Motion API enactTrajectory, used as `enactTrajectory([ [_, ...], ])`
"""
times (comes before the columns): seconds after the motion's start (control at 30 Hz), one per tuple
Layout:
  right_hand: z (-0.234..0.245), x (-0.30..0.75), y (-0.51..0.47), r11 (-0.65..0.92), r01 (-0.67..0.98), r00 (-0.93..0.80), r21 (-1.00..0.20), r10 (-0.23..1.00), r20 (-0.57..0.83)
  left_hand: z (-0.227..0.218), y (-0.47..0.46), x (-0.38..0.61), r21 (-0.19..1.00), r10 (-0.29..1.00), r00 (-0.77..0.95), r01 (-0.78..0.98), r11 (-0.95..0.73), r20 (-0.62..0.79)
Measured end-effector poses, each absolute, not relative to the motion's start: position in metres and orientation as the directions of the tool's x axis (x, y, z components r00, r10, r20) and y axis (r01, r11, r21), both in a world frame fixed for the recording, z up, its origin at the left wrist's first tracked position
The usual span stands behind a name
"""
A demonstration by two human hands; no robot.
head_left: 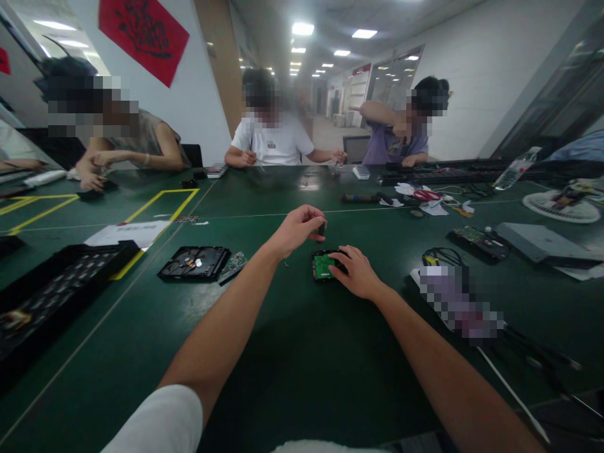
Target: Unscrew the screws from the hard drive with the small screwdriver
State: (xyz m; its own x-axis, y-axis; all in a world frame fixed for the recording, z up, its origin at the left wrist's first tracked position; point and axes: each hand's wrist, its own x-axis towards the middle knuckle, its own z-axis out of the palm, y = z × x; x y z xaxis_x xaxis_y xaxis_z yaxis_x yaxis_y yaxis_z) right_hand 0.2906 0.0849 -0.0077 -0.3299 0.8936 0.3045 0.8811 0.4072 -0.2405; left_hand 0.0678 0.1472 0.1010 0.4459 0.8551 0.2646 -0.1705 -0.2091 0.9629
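Observation:
My left hand (pixel 301 230) is raised over the table, with thumb and fingers pinched on a small dark piece (pixel 322 228) whose kind I cannot make out. Just right of it and lower, my right hand (pixel 356 272) grips a hard drive (pixel 323 267) lying on the table. The drive's green circuit board faces up; my thumb lies over the board, and the fingers cover its right side. Left of my forearm rest an opened black drive casing (pixel 193 263) and a loose circuit board (pixel 233 268). Tiny bits (pixel 286 264) lie between the hands and these parts.
A long black tray (pixel 61 296) stands at left on the green table (pixel 283 377). To the right are a cable-draped pouch-like item (pixel 453 302), another drive (pixel 479 242), a grey box (pixel 547 244) and a plastic bottle (pixel 518 168). Several people sit opposite, their hands at the far side.

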Motion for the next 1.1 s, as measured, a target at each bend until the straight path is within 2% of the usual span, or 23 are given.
enactTrajectory([
  [0.27,-0.005,0.2906,0.0839,0.405,0.876,-0.326,-0.263,0.898,0.296,0.0995,0.1495,0.0645,0.947,0.832,0.464,-0.052,-0.317,0.304],
  [0.43,-0.0041,0.2904,0.0834,0.412,0.875,-0.333,-0.254,0.893,0.304,0.0995,0.1472,0.0659,0.945,0.848,0.435,-0.024,-0.327,0.305],
  [0.53,-0.0048,0.2908,0.0833,0.412,0.875,-0.33,-0.256,0.893,0.307,0.0996,0.1464,0.0664,0.952,0.863,0.412,-0.037,-0.303,0.291],
  [0.77,-0.0066,0.2908,0.0834,0.407,0.877,-0.326,-0.255,0.894,0.307,0.1012,0.1473,0.0655,0.94,0.799,0.503,-0.094,-0.329,0.33],
  [0.93,-0.0058,0.2905,0.0838,0.408,0.878,-0.332,-0.249,0.895,0.298,0.0968,0.1513,0.0662,0.954,0.798,0.524,-0.184,-0.235,0.298],
  [1.1,-0.0059,0.2908,0.0836,0.407,0.878,-0.33,-0.253,0.896,0.297,0.0962,0.1526,0.0646,0.935,0.798,0.5,-0.079,-0.346,0.337],
])
